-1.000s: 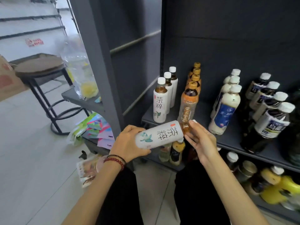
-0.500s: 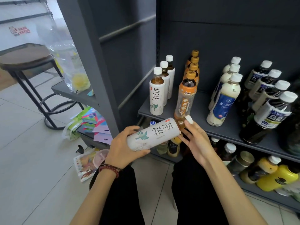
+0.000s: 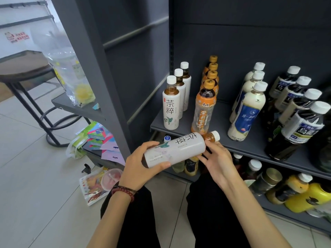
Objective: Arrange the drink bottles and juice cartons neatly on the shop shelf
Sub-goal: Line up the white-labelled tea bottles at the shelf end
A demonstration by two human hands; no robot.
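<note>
I hold a white-labelled tea bottle (image 3: 176, 149) on its side in front of the grey shelf (image 3: 250, 145), cap pointing right. My left hand (image 3: 141, 167) grips its base end. My right hand (image 3: 217, 161) holds its neck end from below. On the shelf stand rows running front to back: three matching white tea bottles (image 3: 171, 108), several orange-capped tea bottles (image 3: 204, 108), three milky bottles with blue labels (image 3: 248, 111), and several dark oolong bottles (image 3: 297, 129).
The lower shelf (image 3: 293, 212) holds lying yellow bottles (image 3: 308, 197), a tin-lidded jar (image 3: 266, 179) and other drinks. A grey upright (image 3: 100, 83) stands to the left, with packets (image 3: 96, 136), a plastic bag (image 3: 71, 77), a stool (image 3: 23, 68) and snack packs on the floor (image 3: 96, 185).
The held bottle rose slightly towards the shelf edge and its cap end tilted upward. Both hands kept their hold on it.
</note>
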